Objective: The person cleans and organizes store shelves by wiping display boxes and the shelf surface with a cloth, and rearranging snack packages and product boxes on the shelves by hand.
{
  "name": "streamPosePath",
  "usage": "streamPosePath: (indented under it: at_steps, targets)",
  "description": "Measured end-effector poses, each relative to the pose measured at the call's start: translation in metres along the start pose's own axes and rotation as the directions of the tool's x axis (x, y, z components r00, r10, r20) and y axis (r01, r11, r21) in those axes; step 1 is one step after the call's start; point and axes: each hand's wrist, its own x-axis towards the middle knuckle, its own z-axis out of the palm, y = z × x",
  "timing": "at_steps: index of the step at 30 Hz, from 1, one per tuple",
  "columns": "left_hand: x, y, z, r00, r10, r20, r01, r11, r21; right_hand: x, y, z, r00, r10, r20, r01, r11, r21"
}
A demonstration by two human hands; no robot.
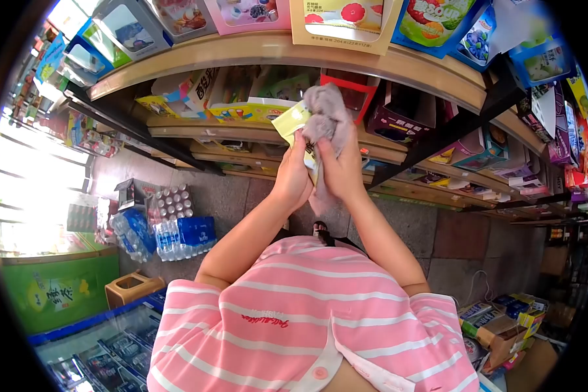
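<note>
Now a packet is held in the left hand, a cloth against it in the right hand. Ahead, boxes are lined along the upper shelf, and cartons are set on the tier beneath. Left, bottle packs are placed on the floor, cans just beyond; nearer, a display case is stationed. Rightward, packages are piled.

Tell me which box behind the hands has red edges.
The red box, partly behind the cloth, left of the dark purple box; neither neighbour's edges are red.
</note>
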Motion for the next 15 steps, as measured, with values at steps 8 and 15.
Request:
streamPosePath:
  at_steps: [8, 15]
  targets:
    - [0.006, 0.053, -0.035, 0.984, -0.156, 0.088, 0.156, 0.988, 0.009, 0.009, 0.039, -0.049, 0.778, 0.445, 0.444, -0.495, -0.002, 0.869]
    - [0.04, 0.013, -0.021, 0.87, 0.439, 0.224, -0.375, 0.296, 0.879, 0.013, 0.023, -0.031, 0.809, 0.24, 0.537, -0.49, -0.23, 0.841]
